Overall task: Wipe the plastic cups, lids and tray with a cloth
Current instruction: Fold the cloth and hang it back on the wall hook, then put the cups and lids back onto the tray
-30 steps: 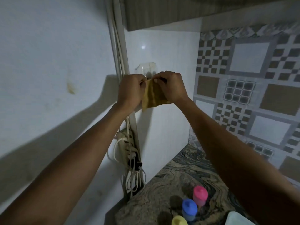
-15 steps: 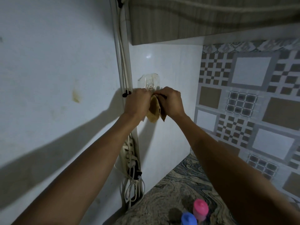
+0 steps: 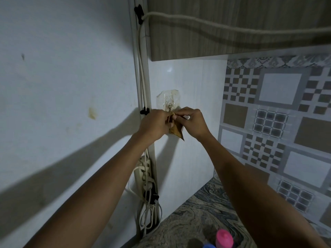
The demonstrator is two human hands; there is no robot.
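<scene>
A small yellow-brown cloth (image 3: 176, 130) hangs folded against the white wall, just below a clear adhesive hook (image 3: 168, 103). My left hand (image 3: 155, 124) pinches its upper left corner. My right hand (image 3: 192, 122) pinches the upper edge from the right, fingertips at the hook. Both hands meet at the cloth's top. At the bottom edge stands a cup with a pink lid (image 3: 224, 238), and a sliver of a blue lid (image 3: 208, 245) beside it. The tray is out of view.
A white power strip (image 3: 144, 173) with plugs and dangling cables hangs on the wall corner below my left arm. A wooden cabinet (image 3: 232, 27) overhangs above, with a rope-like cable along it. Patterned tiles cover the right wall. The marbled countertop (image 3: 188, 222) lies below.
The view has tilted upward, so the cups have slid toward the bottom edge. The cloth has gone from spread between my hands to bunched narrow at the hook.
</scene>
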